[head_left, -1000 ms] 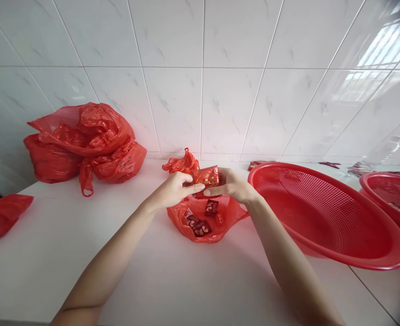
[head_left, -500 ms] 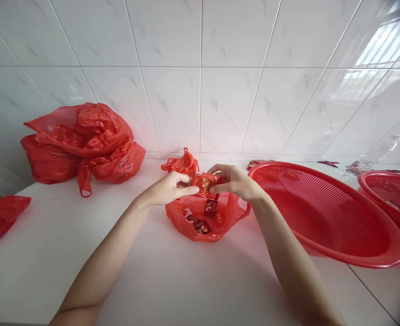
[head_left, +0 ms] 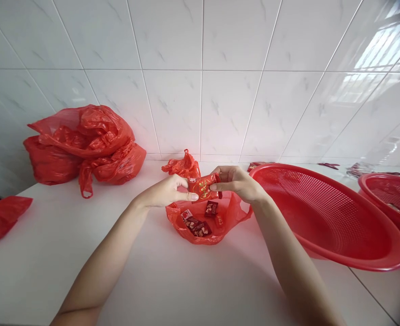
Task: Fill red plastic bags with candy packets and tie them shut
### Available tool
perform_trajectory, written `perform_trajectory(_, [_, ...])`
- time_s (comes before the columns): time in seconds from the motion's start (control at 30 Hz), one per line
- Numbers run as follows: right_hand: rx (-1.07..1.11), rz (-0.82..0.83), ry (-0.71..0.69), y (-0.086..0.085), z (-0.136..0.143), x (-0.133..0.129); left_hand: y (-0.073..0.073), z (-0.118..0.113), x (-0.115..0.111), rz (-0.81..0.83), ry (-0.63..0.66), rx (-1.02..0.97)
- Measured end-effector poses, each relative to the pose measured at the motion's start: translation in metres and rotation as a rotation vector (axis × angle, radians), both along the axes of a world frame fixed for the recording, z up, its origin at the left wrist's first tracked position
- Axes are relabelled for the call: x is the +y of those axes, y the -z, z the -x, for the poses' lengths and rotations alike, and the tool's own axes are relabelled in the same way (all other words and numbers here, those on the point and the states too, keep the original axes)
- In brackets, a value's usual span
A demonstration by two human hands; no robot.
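Between my two hands is a small red snack packet (head_left: 204, 186) with gold lettering, its printed face toward me. My left hand (head_left: 169, 190) pinches its left end, thumb in front. At its right end, my right hand (head_left: 235, 183) grips the packet with thumb and fingers. Just below the packet, a red plastic bag (head_left: 189, 235) lies with its mouth open on the white counter. Inside the bag are several small dark red packets (head_left: 202, 229) and a brighter red one (head_left: 219, 220).
A large red perforated basket (head_left: 322, 217) stands at right, with another red basket (head_left: 373, 183) beyond it. Bulky red plastic bags (head_left: 84, 145) sit at back left. A crumpled red bag (head_left: 184, 165) lies by the tiled wall, and another red bag (head_left: 3, 219) at far left.
The packet has turned and now lies more level and fully spread between both hands. My hands have shifted only slightly; the bag stays in place.
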State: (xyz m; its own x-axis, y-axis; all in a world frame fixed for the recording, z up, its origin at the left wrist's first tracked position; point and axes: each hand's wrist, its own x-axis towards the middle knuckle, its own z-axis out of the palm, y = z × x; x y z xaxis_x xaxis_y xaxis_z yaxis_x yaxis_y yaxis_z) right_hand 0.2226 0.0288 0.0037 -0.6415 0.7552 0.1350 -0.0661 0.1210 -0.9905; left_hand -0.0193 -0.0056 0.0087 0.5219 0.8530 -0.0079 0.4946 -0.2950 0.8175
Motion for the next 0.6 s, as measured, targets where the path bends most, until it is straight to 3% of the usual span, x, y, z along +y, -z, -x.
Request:
perform_trajectory(0.3, [-0.024, -0.031, -0.003, -0.0025, -0.0001, -0.0040, -0.0059, -0.0018, -0.0052, -0.015, -0.030, -0.078])
perform_trajectory(0.6, [-0.097, -0.016, -0.012, -0.0031, -0.0059, -0.0023, -0.0098, -0.0046, -0.0062, 0.051, 0.050, -0.167])
